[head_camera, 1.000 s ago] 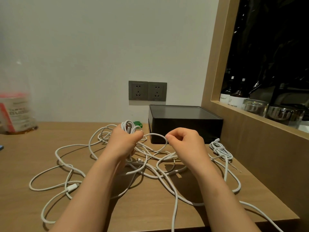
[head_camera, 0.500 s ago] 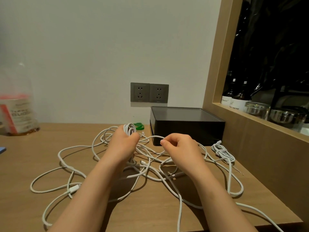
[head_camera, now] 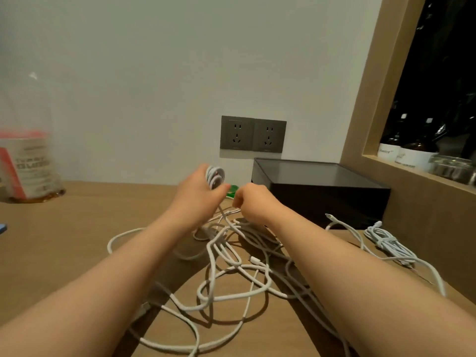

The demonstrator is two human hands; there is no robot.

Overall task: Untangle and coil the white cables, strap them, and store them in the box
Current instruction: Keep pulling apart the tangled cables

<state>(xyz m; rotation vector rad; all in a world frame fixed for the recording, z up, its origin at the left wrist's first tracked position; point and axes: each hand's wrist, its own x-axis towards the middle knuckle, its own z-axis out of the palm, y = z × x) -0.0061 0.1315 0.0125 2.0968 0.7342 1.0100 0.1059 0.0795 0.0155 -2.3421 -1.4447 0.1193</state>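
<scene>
White cables [head_camera: 231, 279] tangled on surface [head_camera: 64, 240]; left hand [head_camera: 198, 194] grip clamped round small coil [head_camera: 215, 177], right hand [head_camera: 253, 204] pinching strand [head_camera: 226, 211]; black box [head_camera: 322, 191] contents unseen.

1. My left hand [head_camera: 198, 195] is bare, fingers and wrist uncovered.
2. My right hand [head_camera: 255, 206] is bare in the same way.
3. My left forearm [head_camera: 116, 274] and right forearm [head_camera: 347, 266] are bare down to the view's lower edge.
</scene>
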